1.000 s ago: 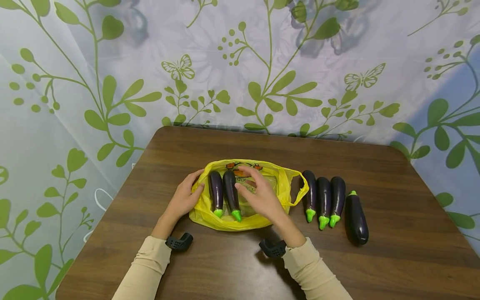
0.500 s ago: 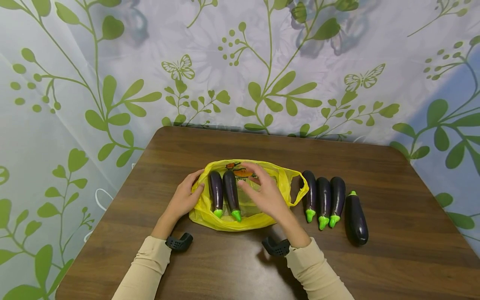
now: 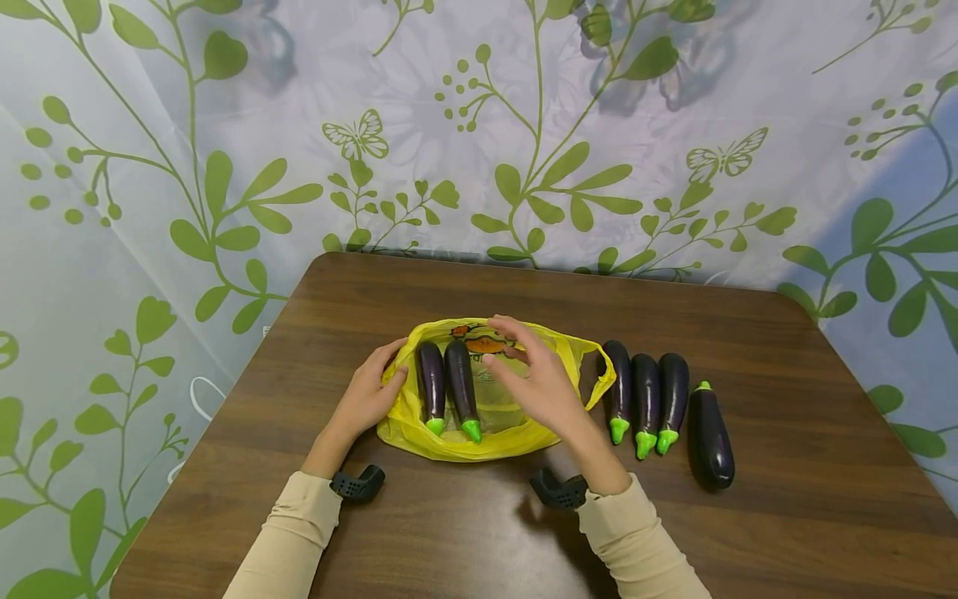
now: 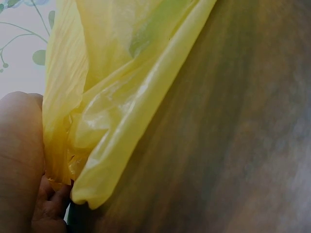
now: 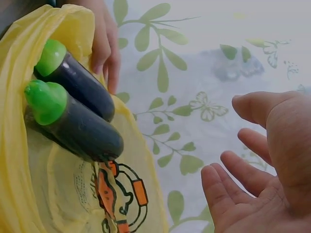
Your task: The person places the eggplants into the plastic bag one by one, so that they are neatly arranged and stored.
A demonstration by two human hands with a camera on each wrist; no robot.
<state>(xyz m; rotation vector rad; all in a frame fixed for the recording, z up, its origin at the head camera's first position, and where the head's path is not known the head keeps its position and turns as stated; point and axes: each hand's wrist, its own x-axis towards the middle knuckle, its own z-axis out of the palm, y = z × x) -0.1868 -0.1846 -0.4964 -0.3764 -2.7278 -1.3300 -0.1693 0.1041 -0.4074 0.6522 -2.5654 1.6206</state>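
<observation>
A yellow plastic bag (image 3: pixel 456 449) lies with its mouth spread on the table. Inside, two dark purple eggplants, one farther left (image 3: pixel 431 384) and one beside it (image 3: pixel 462 384), lie side by side with bright green stem ends toward me. My left hand (image 3: pixel 367 393) holds the bag's left edge, thumb over the rim; the left wrist view shows the gathered yellow plastic (image 4: pixel 112 131) close up. Over the bag's right half hovers my right hand (image 3: pixel 545 389), fingers spread and loosely bent, holding nothing. The right wrist view shows this hand (image 5: pixel 257 179) apart from both eggplants.
Right of the bag's handle (image 3: pixel 604 384), three eggplants (image 3: pixel 647 403) lie in a row, stems toward me. Another eggplant (image 3: pixel 712 437) lies beyond them with its stem pointing away. A patterned curtain (image 3: pixel 419 166) hangs behind the brown table (image 3: pixel 449 532).
My right hand has moved right, away from the second eggplant in the bag, with its fingers free. My left hand and the bag have stayed in place.
</observation>
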